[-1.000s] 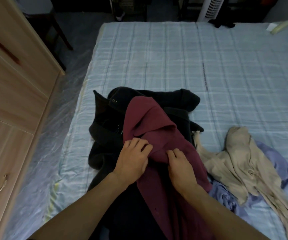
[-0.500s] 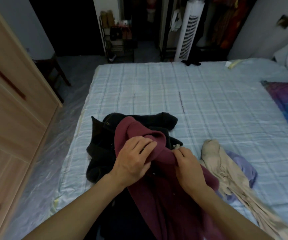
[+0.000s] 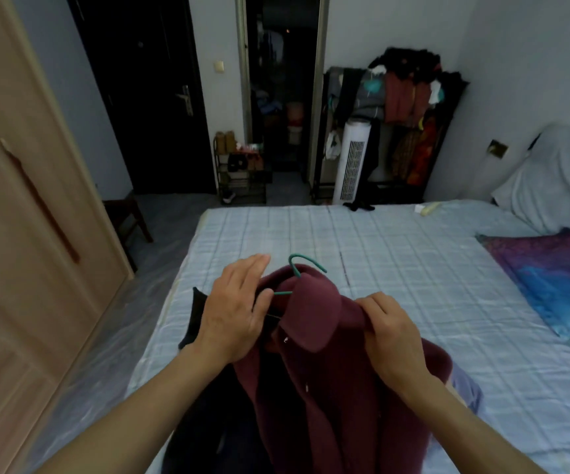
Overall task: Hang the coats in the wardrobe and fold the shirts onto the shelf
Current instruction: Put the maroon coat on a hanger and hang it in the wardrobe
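A maroon coat hangs on a green hanger whose hook sticks out above the collar. I hold it up over the near edge of the bed. My left hand lies on the coat's left shoulder with the fingers stretched out over the fabric. My right hand pinches the right shoulder. A black coat lies on the bed under and left of the maroon one. A corner of a blue shirt peeks out behind my right wrist.
The wooden wardrobe stands shut on the left, across a plastic-covered floor strip. The bed has a pale checked sheet, a colourful pillow at right, and a clothes rack and white fan stand beyond its far end.
The maroon coat has been lifted off the pile and now hangs upright from the hanger. My view has tilted up toward the room, and both hands shifted to the coat's shoulders.
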Tool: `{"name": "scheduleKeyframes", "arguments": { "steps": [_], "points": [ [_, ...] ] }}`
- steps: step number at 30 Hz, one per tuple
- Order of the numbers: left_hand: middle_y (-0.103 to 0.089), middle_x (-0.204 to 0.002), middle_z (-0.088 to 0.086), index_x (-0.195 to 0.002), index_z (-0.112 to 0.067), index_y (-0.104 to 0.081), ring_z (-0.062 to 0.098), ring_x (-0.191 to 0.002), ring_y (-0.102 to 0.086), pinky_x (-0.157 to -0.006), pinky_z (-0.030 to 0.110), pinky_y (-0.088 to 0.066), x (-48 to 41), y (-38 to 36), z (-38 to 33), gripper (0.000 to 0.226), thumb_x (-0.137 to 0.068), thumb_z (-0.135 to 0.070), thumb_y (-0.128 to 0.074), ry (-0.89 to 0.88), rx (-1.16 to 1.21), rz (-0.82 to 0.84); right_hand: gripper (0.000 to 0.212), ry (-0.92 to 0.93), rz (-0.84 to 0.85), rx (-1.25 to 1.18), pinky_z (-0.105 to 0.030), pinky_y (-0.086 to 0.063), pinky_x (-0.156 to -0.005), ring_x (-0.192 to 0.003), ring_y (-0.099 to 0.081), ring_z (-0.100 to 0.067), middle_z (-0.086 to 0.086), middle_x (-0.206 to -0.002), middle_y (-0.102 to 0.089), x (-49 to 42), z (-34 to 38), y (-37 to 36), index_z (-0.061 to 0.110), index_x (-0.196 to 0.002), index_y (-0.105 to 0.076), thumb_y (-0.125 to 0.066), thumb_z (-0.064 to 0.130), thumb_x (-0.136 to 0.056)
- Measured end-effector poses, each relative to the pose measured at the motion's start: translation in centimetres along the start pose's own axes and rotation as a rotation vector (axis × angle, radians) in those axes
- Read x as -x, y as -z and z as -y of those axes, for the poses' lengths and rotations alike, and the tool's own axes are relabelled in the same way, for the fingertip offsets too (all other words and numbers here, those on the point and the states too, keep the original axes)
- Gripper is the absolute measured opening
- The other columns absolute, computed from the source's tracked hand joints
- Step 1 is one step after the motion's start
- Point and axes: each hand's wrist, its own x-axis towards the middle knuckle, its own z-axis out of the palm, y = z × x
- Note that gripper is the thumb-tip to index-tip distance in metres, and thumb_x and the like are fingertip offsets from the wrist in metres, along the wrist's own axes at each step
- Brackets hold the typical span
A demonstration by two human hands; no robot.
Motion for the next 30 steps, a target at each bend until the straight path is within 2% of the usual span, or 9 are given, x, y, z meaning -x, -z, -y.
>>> {"name": "scheduleKeyframes", "arguments": {
  "steps": [4,8,11,13,15,18,25,30],
  "points": [
    [-0.056,-0.136,0.006,-0.138,-0.010,-0.052,0.023,-0.126,-0.048,-0.109,0.040,-0.040,-0.1,1.5,0.3,0.046,-0.095,-0.026,-0.055,0.133,-0.062,-0.014,0.035,0.027,-0.077,-0.014,-0.043,-0.051,-0.063,-0.077,-0.059,-0.028,-0.005,-0.091,-0.061,0.3,-0.1,2.9,0.007,-0.097,-0.067,-0.065,-0.014,-0.069],
    [-0.045,-0.143,0.002,-0.146,-0.017,-0.040,0.021,-0.130,-0.040,-0.110,0.037,-0.039,0.2,1.6,0.4,0.066,-0.089,-0.042,-0.063,0.208,-0.068,0.173,0.034,0.053,-0.149,-0.040,-0.034,-0.050,-0.065,-0.081,-0.057,-0.022,-0.001,-0.092,-0.059,1.0,0.3,4.6,0.009,-0.097,-0.066,-0.064,-0.014,-0.071],
    [-0.045,-0.142,0.002,-0.147,-0.019,-0.036,0.024,-0.127,-0.042,-0.105,0.038,-0.043,0.1,1.0,0.5,0.070,-0.085,-0.031,-0.066,0.291,-0.102,0.268,0.038,0.049,-0.162,-0.077,-0.033,-0.050,-0.066,-0.081,-0.057,-0.019,0.001,-0.092,-0.059,1.7,0.7,5.1,0.009,-0.098,-0.066,-0.065,-0.017,-0.070],
    [-0.057,-0.125,0.006,-0.134,-0.017,-0.051,0.026,-0.114,-0.052,-0.096,0.040,-0.047,0.0,0.9,1.1,0.055,-0.080,-0.011,-0.062,0.342,-0.102,0.254,0.042,0.033,-0.160,-0.104,-0.034,-0.050,-0.069,-0.083,-0.058,-0.019,0.002,-0.093,-0.059,2.2,0.8,5.3,0.009,-0.098,-0.067,-0.065,-0.019,-0.067],
    [-0.064,-0.102,0.010,-0.108,-0.013,-0.063,0.031,-0.098,-0.059,-0.084,0.043,-0.048,0.0,1.3,1.8,0.035,-0.077,0.000,-0.056,0.368,-0.107,0.253,0.043,0.013,-0.152,-0.121,-0.034,-0.049,-0.070,-0.083,-0.057,-0.019,0.002,-0.093,-0.058,2.6,0.7,5.6,0.009,-0.099,-0.067,-0.064,-0.020,-0.067],
    [-0.064,-0.086,0.013,-0.088,-0.008,-0.064,0.035,-0.087,-0.059,-0.075,0.042,-0.045,0.1,1.9,2.4,0.021,-0.073,0.004,-0.056,0.305,-0.110,0.316,0.042,0.002,-0.117,-0.125,-0.034,-0.050,-0.067,-0.082,-0.055,-0.014,0.005,-0.091,-0.055,3.2,0.6,6.1,0.011,-0.098,-0.067,-0.064,-0.018,-0.068],
    [-0.064,-0.090,0.010,-0.098,-0.011,-0.060,0.032,-0.087,-0.057,-0.077,0.045,-0.046,0.8,3.3,3.6,0.025,-0.076,0.001,-0.055,0.248,-0.173,0.290,0.048,0.041,-0.043,-0.136,-0.030,-0.047,-0.072,-0.080,-0.057,-0.016,0.003,-0.090,-0.056,3.5,-0.9,6.6,0.009,-0.099,-0.070,-0.062,-0.023,-0.065],
    [-0.061,-0.093,0.005,-0.104,-0.015,-0.054,0.026,-0.083,-0.057,-0.072,0.039,-0.047,1.9,3.7,4.3,0.033,-0.078,0.005,-0.054,0.235,-0.112,0.267,0.049,0.102,-0.013,-0.111,-0.027,-0.047,-0.073,-0.080,-0.060,-0.017,0.000,-0.091,-0.058,3.0,-1.7,6.7,0.009,-0.104,-0.072,-0.067,-0.023,-0.067]
  ]
}}
